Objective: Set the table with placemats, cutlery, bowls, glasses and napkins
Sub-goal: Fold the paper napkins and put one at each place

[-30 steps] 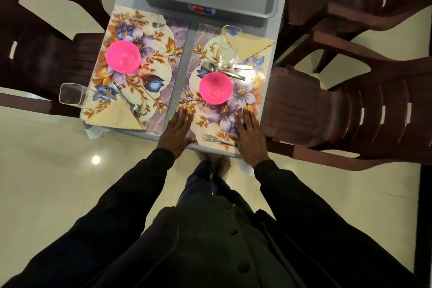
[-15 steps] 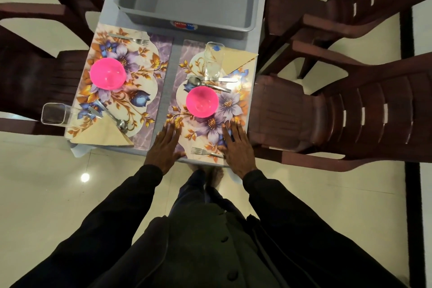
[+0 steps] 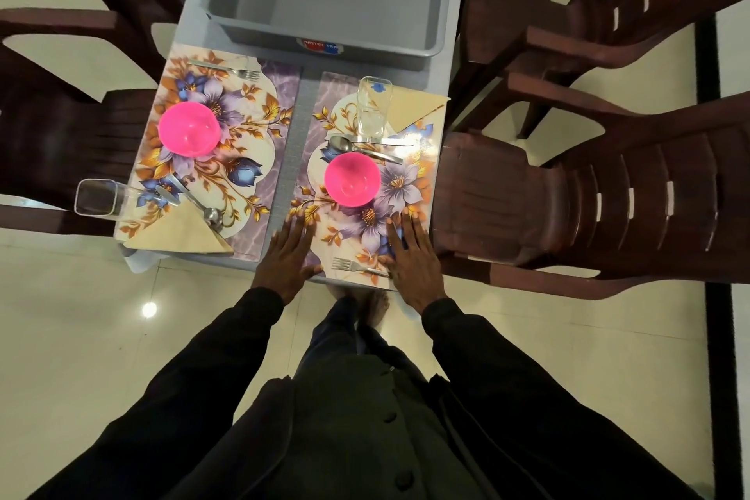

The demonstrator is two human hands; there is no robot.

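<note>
both hands lie flat with straight fingers on the near end of the right mat [image 3: 345, 233]: left hand [image 3: 286, 256] at its left edge, right hand [image 3: 412, 258] at its right edge, fork [image 3: 357, 266] between them. a pink bowl [image 3: 352, 179] sits mid-mat, with spoon [image 3: 349, 142], glass [image 3: 372, 108] and napkin [image 3: 414, 106] beyond it.

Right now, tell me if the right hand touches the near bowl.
Apart. The head view shows bare placemat between the bowl and the right hand, which lies flat on it.
</note>
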